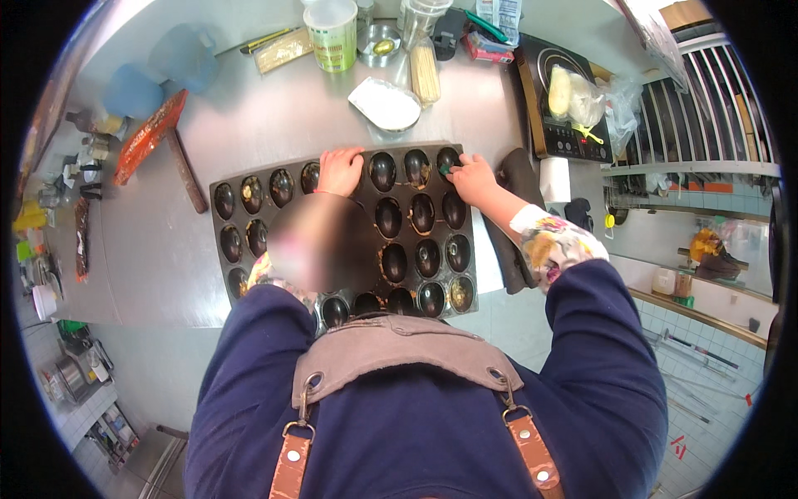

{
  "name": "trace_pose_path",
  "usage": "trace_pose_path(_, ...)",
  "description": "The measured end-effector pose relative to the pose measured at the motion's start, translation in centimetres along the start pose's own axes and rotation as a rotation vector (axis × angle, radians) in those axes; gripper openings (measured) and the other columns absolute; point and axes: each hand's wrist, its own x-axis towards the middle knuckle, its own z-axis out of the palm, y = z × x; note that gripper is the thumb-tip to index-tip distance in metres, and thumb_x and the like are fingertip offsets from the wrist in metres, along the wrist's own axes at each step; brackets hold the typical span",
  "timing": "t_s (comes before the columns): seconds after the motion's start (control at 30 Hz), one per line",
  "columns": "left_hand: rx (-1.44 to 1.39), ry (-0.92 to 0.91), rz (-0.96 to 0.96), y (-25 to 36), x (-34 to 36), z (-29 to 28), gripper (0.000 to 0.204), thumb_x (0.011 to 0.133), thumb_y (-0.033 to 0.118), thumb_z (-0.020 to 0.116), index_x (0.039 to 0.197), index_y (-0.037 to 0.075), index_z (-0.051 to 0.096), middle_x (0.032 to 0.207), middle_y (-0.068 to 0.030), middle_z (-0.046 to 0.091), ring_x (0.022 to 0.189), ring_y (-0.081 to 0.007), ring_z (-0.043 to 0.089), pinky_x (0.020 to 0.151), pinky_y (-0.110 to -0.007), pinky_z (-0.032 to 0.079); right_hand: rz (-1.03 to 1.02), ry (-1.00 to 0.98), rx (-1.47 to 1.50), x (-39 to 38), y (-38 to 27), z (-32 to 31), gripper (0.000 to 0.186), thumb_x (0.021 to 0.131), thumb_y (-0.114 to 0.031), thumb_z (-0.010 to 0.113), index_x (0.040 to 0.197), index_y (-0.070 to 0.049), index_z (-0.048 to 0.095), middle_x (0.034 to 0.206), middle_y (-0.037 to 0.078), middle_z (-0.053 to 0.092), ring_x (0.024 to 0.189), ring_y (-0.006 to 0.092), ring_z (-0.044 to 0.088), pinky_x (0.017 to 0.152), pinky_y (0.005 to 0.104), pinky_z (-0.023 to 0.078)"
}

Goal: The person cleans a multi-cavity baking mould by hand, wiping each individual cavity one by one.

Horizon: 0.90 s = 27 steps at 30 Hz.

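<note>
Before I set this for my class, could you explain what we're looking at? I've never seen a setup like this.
There is no robot here: these are a person's own bare hands. The one picture comes from a wide fisheye camera worn on the head, looking down, so straight edges bend toward the rim. Picture left is the person's left.

On the metal table lies a dark tray with rows of oval hollows; a blurred patch hides part of it. Beyond are a white-filled dish and a plastic tub; a black cooktop stands to the right.

The left hand rests on the tray. The right hand, at the far right corner hollow, seems to hold a small green thing in its fingers, too hidden to identify.
</note>
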Motion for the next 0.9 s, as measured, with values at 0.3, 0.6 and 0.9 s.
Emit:
trace_pose_path(0.3, 0.014, -0.078, -0.036, 0.2, 0.4, -0.3, 0.042, 0.094, 0.029, 0.044, 0.123, 0.012, 0.068, 0.126, -0.0136, 0.066, 0.127, -0.0309, 0.052, 0.117, -0.050, 0.023, 0.021, 0.032, -0.118, 0.3, -1.3, 0.3, 0.043, 0.094, -0.025, 0.050, 0.133, -0.013, 0.063, 0.137, 0.003, 0.062, 0.116, 0.0173, 0.056, 0.094, 0.0336, 0.039)
trace_pose_path(0.6, 0.002, -0.046, -0.070, 0.9, 0.5, 0.1, 0.041, 0.092, 0.031, 0.046, 0.117, 0.011, 0.071, 0.124, -0.0147, 0.067, 0.125, -0.0314, 0.054, 0.118, -0.049, 0.021, 0.802, -0.186, 1.841, 5.0, -1.7, 0.5, 0.060, 0.086, 0.001, 0.050, 0.145, -0.008, 0.051, 0.101, 0.012, 0.068, 0.086, 0.0227, 0.070, 0.057, 0.0382, 0.047)
trace_pose_path(0.9, 0.035, -0.110, -0.082, 0.2, 1.1, -0.2, 0.042, 0.093, 0.032, 0.044, 0.118, 0.012, 0.071, 0.124, -0.0134, 0.068, 0.125, -0.0299, 0.055, 0.115, -0.047, 0.025, 0.698, -0.043, 1.491, 2.5, -4.1, 0.4, 0.052, 0.086, -0.005, 0.052, 0.136, -0.016, 0.062, 0.106, 0.014, 0.073, 0.079, 0.0231, 0.073, 0.070, 0.0364, 0.056)
